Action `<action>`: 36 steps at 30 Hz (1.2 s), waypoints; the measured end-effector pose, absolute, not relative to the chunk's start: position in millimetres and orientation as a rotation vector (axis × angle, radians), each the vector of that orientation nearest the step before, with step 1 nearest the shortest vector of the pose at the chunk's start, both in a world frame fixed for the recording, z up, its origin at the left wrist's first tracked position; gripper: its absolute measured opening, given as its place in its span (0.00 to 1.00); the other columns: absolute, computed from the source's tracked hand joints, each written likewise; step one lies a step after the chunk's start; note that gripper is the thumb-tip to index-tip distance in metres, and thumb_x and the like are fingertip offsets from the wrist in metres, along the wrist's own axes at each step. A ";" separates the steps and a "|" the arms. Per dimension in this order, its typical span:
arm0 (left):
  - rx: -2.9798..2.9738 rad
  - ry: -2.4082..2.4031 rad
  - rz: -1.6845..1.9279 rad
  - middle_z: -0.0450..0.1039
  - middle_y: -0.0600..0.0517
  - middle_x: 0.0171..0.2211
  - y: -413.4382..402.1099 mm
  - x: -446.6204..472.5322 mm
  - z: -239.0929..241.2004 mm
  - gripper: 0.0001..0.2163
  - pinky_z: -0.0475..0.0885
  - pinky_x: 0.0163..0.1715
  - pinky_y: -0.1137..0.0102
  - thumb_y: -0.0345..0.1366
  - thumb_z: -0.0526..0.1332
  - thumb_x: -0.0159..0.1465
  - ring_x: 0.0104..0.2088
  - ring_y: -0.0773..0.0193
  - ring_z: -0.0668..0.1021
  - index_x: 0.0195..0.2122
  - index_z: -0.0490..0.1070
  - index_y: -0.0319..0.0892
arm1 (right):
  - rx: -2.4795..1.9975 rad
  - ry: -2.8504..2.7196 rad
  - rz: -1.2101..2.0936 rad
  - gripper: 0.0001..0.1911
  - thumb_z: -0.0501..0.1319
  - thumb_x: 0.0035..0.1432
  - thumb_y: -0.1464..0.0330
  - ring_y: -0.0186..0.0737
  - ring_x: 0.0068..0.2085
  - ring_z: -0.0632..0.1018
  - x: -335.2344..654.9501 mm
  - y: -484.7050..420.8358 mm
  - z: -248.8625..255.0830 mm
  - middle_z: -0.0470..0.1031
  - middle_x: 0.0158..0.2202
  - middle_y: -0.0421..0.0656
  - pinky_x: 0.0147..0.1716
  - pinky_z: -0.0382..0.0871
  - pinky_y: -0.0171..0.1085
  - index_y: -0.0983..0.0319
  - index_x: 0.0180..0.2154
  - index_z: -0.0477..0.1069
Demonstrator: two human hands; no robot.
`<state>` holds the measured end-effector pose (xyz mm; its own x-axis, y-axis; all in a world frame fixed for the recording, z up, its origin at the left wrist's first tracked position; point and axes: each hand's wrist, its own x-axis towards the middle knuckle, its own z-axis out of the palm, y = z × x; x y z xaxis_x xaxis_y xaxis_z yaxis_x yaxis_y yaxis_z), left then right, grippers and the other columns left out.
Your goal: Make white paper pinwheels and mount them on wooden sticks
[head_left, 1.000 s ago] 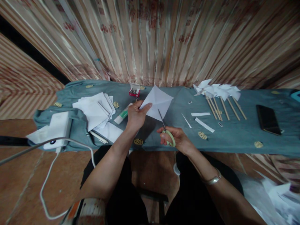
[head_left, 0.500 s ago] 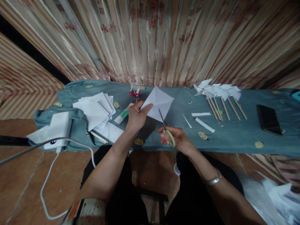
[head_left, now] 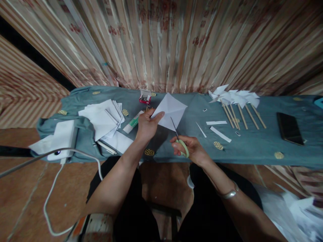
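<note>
At the frame's centre, the thumb and fingers of the left hand (head_left: 147,126) clamp a creased, square white paper sheet (head_left: 174,109); the fingers of the right hand (head_left: 191,148) curl around pale-green-handled metal scissors (head_left: 177,137), blades at the sheet's lower corner. The left hand partly hides a green-and-white tube (head_left: 133,122), below an open red box (head_left: 145,99). White paper sheets (head_left: 98,116) lie left; white paper strips (head_left: 220,134), white paper pinwheels (head_left: 237,97) on wooden sticks (head_left: 242,117) and a black rectangular phone (head_left: 290,128) lie right.

Paper (head_left: 173,109) in left hand (head_left: 147,125) was white; scissor handles (head_left: 186,149) in right hand (head_left: 194,149), pale green; surface (head_left: 252,144) beneath, yellow-patterned teal.
</note>
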<state>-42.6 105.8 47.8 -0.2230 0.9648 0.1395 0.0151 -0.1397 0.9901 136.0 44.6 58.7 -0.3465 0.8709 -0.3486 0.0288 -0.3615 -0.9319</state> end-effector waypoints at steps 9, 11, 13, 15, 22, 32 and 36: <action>1.088 1.275 1.506 0.72 0.56 0.22 106.8 -45.1 50.0 0.11 0.64 0.21 0.75 0.42 0.71 0.53 0.22 0.69 0.70 0.26 0.76 0.40 | -1.267 -1.415 1.839 0.26 0.69 0.45 0.47 0.29 0.22 0.70 145.0 44.7 63.9 0.75 0.23 0.39 0.21 0.60 0.31 0.62 0.32 0.73; 1.038 1.250 1.525 0.73 0.56 0.22 108.1 -47.9 51.0 0.11 0.64 0.22 0.74 0.42 0.71 0.51 0.21 0.69 0.70 0.27 0.77 0.40 | -1.268 -1.466 1.873 0.26 0.70 0.45 0.47 0.29 0.23 0.69 154.3 47.1 68.2 0.74 0.24 0.39 0.21 0.60 0.31 0.62 0.32 0.73; 0.986 1.239 1.533 0.74 0.55 0.22 109.0 -50.7 52.8 0.12 0.65 0.22 0.74 0.43 0.72 0.50 0.21 0.69 0.71 0.28 0.78 0.39 | -1.282 -1.499 1.889 0.26 0.70 0.45 0.47 0.29 0.23 0.68 165.5 50.4 71.6 0.74 0.25 0.40 0.22 0.61 0.32 0.63 0.32 0.73; 0.943 1.238 1.527 0.74 0.55 0.22 109.0 -52.7 54.5 0.14 0.65 0.22 0.73 0.44 0.73 0.48 0.21 0.69 0.71 0.28 0.77 0.39 | -1.303 -1.493 1.871 0.27 0.71 0.44 0.46 0.30 0.24 0.69 176.5 54.5 71.5 0.75 0.25 0.41 0.22 0.61 0.32 0.63 0.33 0.74; 1.014 1.220 1.291 0.76 0.53 0.24 101.3 -50.2 50.4 0.15 0.68 0.25 0.71 0.45 0.73 0.46 0.24 0.65 0.74 0.28 0.78 0.39 | -1.349 -1.182 1.265 0.28 0.74 0.39 0.50 0.35 0.29 0.75 194.6 75.0 52.0 0.80 0.30 0.40 0.27 0.68 0.34 0.59 0.39 0.76; 1.241 1.214 0.877 0.69 0.56 0.18 88.2 -35.9 50.5 0.11 0.57 0.19 0.75 0.42 0.70 0.48 0.20 0.69 0.68 0.23 0.75 0.39 | -1.303 -1.310 1.291 0.27 0.77 0.32 0.58 0.35 0.28 0.74 188.0 80.8 58.6 0.75 0.26 0.35 0.29 0.68 0.35 0.59 0.37 0.74; 1.105 1.136 0.984 0.76 0.53 0.25 89.2 -30.4 47.3 0.15 0.66 0.26 0.72 0.39 0.73 0.43 0.25 0.65 0.74 0.32 0.78 0.38 | -1.321 -1.310 1.250 0.24 0.76 0.34 0.60 0.33 0.26 0.70 184.8 79.8 57.1 0.71 0.23 0.34 0.26 0.65 0.35 0.59 0.34 0.73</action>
<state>-30.4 89.2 47.3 0.1625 0.9702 -0.1796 -0.0387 0.1882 0.9814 184.8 79.8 57.1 -0.0579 0.9955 -0.0748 0.1211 -0.0673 -0.9904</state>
